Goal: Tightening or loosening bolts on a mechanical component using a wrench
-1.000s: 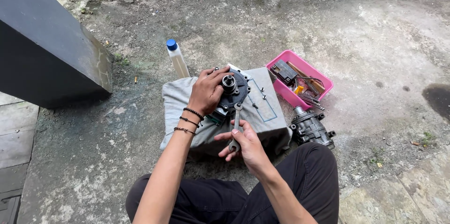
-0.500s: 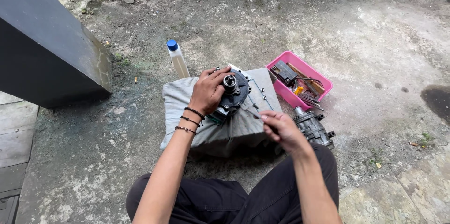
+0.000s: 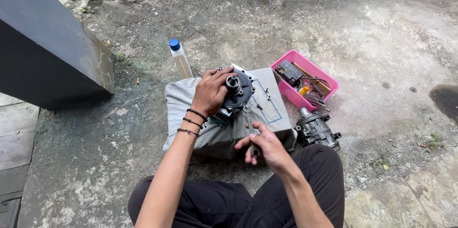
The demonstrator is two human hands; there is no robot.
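The compressor part (image 3: pixel 234 95) is round, dark metal with a bright shaft stub at its centre, sitting on a grey cloth (image 3: pixel 191 99) on the concrete floor (image 3: pixel 381 42). My left hand (image 3: pixel 210 92) clasps its side. My right hand (image 3: pixel 265 144) grips a wrench (image 3: pixel 250 122) whose head reaches its rim. A pink tray (image 3: pixel 329 84) and a second metal housing (image 3: pixel 315 130) lie just right.
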